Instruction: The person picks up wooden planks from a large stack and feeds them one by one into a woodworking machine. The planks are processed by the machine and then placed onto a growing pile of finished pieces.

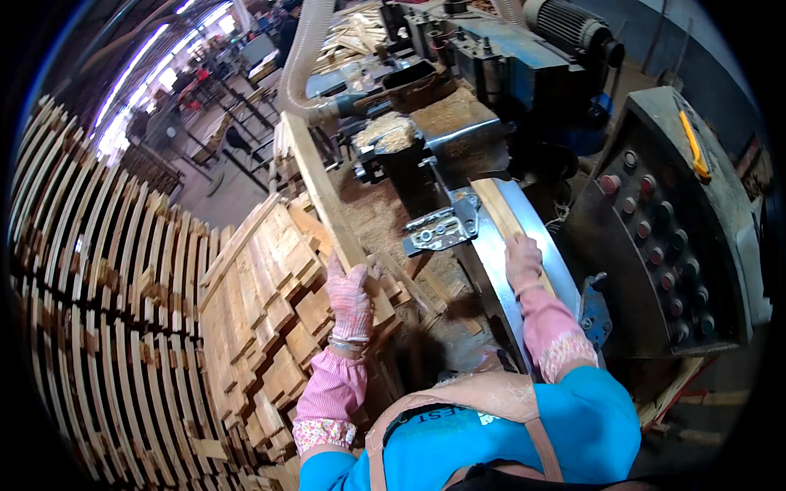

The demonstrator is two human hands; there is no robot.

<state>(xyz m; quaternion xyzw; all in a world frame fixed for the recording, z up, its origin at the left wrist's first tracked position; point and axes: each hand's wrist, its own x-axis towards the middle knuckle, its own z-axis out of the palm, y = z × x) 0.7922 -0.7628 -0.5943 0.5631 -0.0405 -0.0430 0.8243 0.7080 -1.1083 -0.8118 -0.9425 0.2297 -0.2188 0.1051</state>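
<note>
Head view. Woodworking machine [491, 90] as landmark: a blue and grey body with a motor at its far end and a metal feed channel [532, 245] running from it toward the person. Right hand [522, 258], in a pink glove, lies flat on a wooden strip [501, 211] in that channel, fingers extended and pressing down rather than gripping, apparently to keep the strip seated against the channel wall. Left hand [350, 295], also gloved, closes around a long wooden slat [315, 176] just left of the machine; the slat runs from the hand away toward the ribbed extraction hose [304, 57], held low at its near end, probably for control of its length. Below this hand, left of the machine, a stack of short boards [262, 327] lies within reach. Farther left, tall rows of slats [90, 286] stand stacked. Right of the channel, a grey control panel [663, 221] with round buttons faces the person.
</note>
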